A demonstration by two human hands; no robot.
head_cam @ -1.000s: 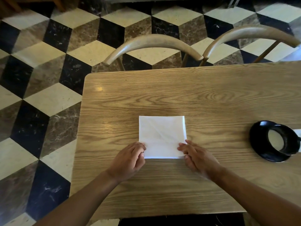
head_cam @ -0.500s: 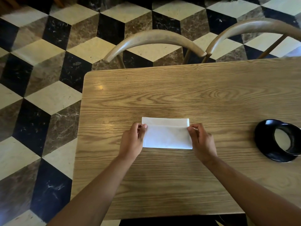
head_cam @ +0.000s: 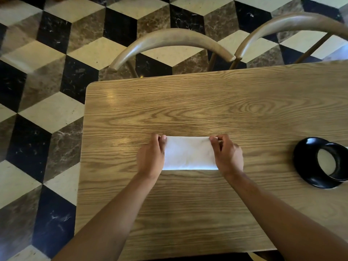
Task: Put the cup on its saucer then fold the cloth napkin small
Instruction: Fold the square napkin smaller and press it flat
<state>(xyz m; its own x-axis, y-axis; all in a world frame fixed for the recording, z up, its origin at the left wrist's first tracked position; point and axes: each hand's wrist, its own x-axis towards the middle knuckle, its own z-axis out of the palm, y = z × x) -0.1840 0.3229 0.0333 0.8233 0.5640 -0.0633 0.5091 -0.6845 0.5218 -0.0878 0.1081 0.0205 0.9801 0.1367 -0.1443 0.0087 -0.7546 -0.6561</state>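
A white cloth napkin (head_cam: 189, 154) lies folded into a flat, wide rectangle in the middle of the wooden table (head_cam: 188, 102). My left hand (head_cam: 150, 157) pinches its far left corner, and my right hand (head_cam: 227, 155) pinches its far right corner. At the table's right edge a black cup (head_cam: 339, 176) stands on a black saucer (head_cam: 305, 157); the cup is partly cut off by the frame.
Two curved wooden chair backs (head_cam: 169, 40) (head_cam: 293, 21) stand just beyond the table's far edge. A black, cream and brown checkered floor (head_cam: 47, 110) lies to the left and beyond.
The napkin's near edge was lifted and carried away from me onto its far edge, halving the square into a rectangle. Both hands moved from the near corners to the far corners.
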